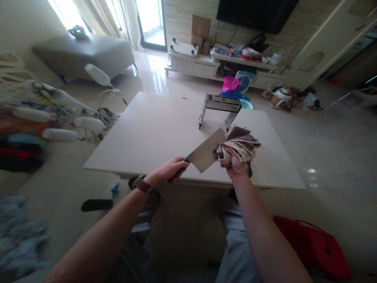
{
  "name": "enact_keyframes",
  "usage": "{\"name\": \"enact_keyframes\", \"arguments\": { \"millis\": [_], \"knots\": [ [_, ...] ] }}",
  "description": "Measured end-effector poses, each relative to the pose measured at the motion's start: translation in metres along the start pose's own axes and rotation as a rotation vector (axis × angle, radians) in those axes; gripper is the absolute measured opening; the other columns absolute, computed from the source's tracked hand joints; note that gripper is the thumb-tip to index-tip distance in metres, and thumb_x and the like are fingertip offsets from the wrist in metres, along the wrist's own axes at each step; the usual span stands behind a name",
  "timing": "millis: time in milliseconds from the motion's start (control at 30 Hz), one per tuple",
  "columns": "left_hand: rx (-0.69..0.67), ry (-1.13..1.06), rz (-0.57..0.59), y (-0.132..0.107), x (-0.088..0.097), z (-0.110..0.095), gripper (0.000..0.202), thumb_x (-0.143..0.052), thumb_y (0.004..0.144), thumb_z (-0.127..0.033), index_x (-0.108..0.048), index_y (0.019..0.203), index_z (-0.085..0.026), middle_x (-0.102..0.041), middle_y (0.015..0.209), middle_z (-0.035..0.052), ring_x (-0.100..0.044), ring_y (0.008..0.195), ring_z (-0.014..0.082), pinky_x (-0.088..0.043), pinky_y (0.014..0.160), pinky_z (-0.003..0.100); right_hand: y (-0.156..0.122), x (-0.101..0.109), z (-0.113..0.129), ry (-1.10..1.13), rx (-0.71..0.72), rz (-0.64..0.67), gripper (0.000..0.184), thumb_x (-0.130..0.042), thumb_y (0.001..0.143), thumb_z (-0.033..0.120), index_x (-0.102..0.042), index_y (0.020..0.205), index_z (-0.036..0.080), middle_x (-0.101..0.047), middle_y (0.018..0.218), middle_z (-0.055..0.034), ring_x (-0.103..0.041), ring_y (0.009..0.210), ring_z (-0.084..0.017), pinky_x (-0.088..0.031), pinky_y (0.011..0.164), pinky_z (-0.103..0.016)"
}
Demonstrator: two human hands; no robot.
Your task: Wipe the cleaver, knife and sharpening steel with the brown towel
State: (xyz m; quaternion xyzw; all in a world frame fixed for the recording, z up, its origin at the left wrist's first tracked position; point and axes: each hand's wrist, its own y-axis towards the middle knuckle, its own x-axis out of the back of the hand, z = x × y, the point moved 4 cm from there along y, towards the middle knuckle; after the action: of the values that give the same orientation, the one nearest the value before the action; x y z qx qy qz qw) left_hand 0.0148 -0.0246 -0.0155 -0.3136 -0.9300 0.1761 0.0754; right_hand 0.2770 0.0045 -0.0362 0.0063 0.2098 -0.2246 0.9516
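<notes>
My left hand [167, 171] is closed round the dark handle of a cleaver [206, 153], whose wide steel blade points up and to the right above the near edge of a white low table [156, 129]. My right hand [235, 165] grips a bunched brown and beige cloth [240, 145], which presses against the blade's right side. A brown watch strap sits on my left wrist. Both hands hover just above the table's front edge.
A small dark metal rack [219, 108] stands at the table's far side. A clothes drying rack with hangers [59, 118] is at left, a red bag [315, 243] on the floor at right, a TV cabinet with clutter [224, 63] behind. A black slipper [97, 204] lies by my left leg.
</notes>
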Motion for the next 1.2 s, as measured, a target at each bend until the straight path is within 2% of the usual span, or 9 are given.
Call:
{"name": "enact_keyframes", "arguments": {
  "millis": [200, 333, 433, 567, 800, 900, 1067, 1200],
  "knots": [
    [-0.077, -0.053, -0.084, 0.012, -0.009, -0.01, 0.026, -0.05, 0.088, -0.039, -0.047, 0.07, -0.02, -0.048, 0.047, -0.0053, -0.045, 0.033, 0.0092, -0.034, 0.033, 0.019, -0.016, -0.021, -0.017, -0.003, -0.017, 0.049, 0.034, -0.087, 0.059, 0.023, -0.071, 0.09, 0.024, -0.078, 0.096, 0.0025, -0.074, 0.089, -0.019, -0.063, 0.09, -0.038],
    [-0.073, -0.149, -0.145, 0.023, -0.013, -0.008, 0.025, -0.047, 0.087, -0.04, -0.048, 0.071, -0.02, -0.048, 0.046, -0.005, -0.045, 0.031, 0.0105, -0.035, 0.031, 0.021, -0.028, -0.034, -0.029, -0.017, -0.019, 0.075, 0.037, -0.088, 0.057, 0.023, -0.071, 0.089, 0.023, -0.077, 0.1, 0.0017, -0.073, 0.093, -0.019, -0.06, 0.096, -0.04],
    [-0.06, -0.157, -0.149, 0.028, -0.014, -0.004, 0.025, -0.048, 0.086, -0.039, -0.047, 0.07, -0.02, -0.048, 0.046, -0.0052, -0.045, 0.031, 0.0105, -0.035, 0.031, 0.021, -0.032, -0.038, -0.031, -0.019, -0.021, 0.058, 0.039, -0.09, 0.053, 0.023, -0.071, 0.087, 0.023, -0.077, 0.099, 0.0014, -0.072, 0.091, -0.019, -0.06, 0.097, -0.041],
    [-0.049, -0.155, -0.1, 0.026, -0.014, -0.001, 0.026, -0.049, 0.087, -0.04, -0.048, 0.071, -0.02, -0.049, 0.048, -0.0052, -0.044, 0.032, 0.0097, -0.035, 0.031, 0.02, -0.028, -0.032, -0.026, -0.004, -0.02, 0.008, 0.042, -0.09, 0.049, 0.021, -0.071, 0.086, 0.024, -0.078, 0.1, 0.0019, -0.072, 0.089, -0.02, -0.061, 0.095, -0.042],
    [0.058, -0.06, 0.06, 0.006, -0.011, 0.006, 0.03, -0.054, 0.087, -0.045, -0.047, 0.07, -0.02, -0.05, 0.053, -0.0043, -0.046, 0.035, 0.0091, -0.037, 0.034, 0.02, -0.001, 0.006, -0.006, -0.012, -0.012, -0.062, 0.039, -0.088, 0.053, 0.019, -0.071, 0.088, 0.021, -0.077, 0.09, 0.0023, -0.072, 0.082, -0.017, -0.062, 0.088, -0.037],
    [0.08, -0.027, 0.109, 0.004, -0.008, 0.012, 0.03, -0.054, 0.086, -0.044, -0.047, 0.069, -0.02, -0.048, 0.052, -0.0047, -0.045, 0.035, 0.009, -0.037, 0.034, 0.02, 0.003, 0.015, -0.001, -0.036, 0.001, -0.071, 0.039, -0.089, 0.053, 0.019, -0.071, 0.088, 0.021, -0.077, 0.089, 0.0023, -0.072, 0.08, -0.017, -0.063, 0.084, -0.035],
    [0.079, 0.006, 0.04, 0.005, -0.009, 0.009, 0.026, -0.055, 0.085, -0.041, -0.046, 0.071, -0.021, -0.048, 0.055, -0.0058, -0.044, 0.035, 0.0086, -0.036, 0.033, 0.02, -0.001, 0.008, -0.002, 0.022, -0.007, -0.138, 0.036, -0.088, 0.053, 0.018, -0.072, 0.085, 0.022, -0.077, 0.088, 0.0037, -0.073, 0.078, -0.016, -0.064, 0.08, -0.033],
    [0.007, -0.029, -0.008, 0.009, -0.019, -0.004, 0.027, -0.053, 0.087, -0.039, -0.045, 0.069, -0.02, -0.048, 0.053, -0.0052, -0.045, 0.036, 0.0084, -0.037, 0.034, 0.02, -0.008, -0.009, -0.007, 0.058, -0.037, -0.11, 0.035, -0.087, 0.053, 0.02, -0.073, 0.085, 0.021, -0.078, 0.089, 0.0016, -0.073, 0.078, -0.018, -0.064, 0.08, -0.034]
  ]
}}
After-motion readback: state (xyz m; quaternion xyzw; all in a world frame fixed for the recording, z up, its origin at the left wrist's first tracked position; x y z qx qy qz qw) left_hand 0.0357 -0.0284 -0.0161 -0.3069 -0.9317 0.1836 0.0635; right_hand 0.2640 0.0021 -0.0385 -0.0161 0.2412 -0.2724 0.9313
